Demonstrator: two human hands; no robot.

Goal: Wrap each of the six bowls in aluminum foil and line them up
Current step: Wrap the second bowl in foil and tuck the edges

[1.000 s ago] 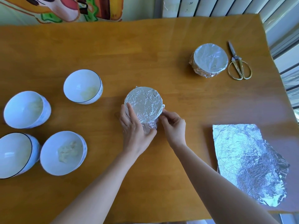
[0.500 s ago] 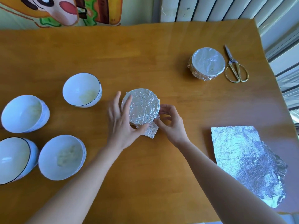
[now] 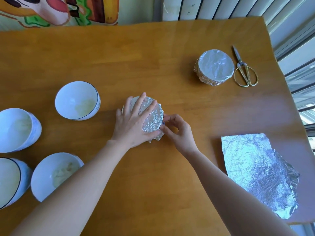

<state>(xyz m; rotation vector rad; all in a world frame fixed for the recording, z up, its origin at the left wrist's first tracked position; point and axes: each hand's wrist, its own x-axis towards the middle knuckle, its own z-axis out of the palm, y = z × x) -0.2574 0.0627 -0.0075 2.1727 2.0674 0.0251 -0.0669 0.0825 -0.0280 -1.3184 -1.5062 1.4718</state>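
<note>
A foil-covered bowl (image 3: 152,119) stands at the middle of the wooden table (image 3: 153,57). My left hand (image 3: 134,121) lies flat over its top and left side, fingers spread. My right hand (image 3: 177,132) pinches the loose foil flap at the bowl's lower right edge. A second bowl wrapped in foil (image 3: 215,66) sits at the far right. Several unwrapped white bowls stand at the left: one (image 3: 77,100) nearest the middle, one (image 3: 17,129) at the left edge, one (image 3: 54,175) in front, one (image 3: 10,181) partly cut off.
Gold-handled scissors (image 3: 244,70) lie to the right of the far wrapped bowl. A crumpled stack of foil sheets (image 3: 259,172) lies at the right front, close to the table's edge. White slats and a window run along the back right.
My left hand moved from the bowl's near side up onto its top. My right hand stayed at the lower right edge, working the foil flap. The camera view shifted slightly.
</note>
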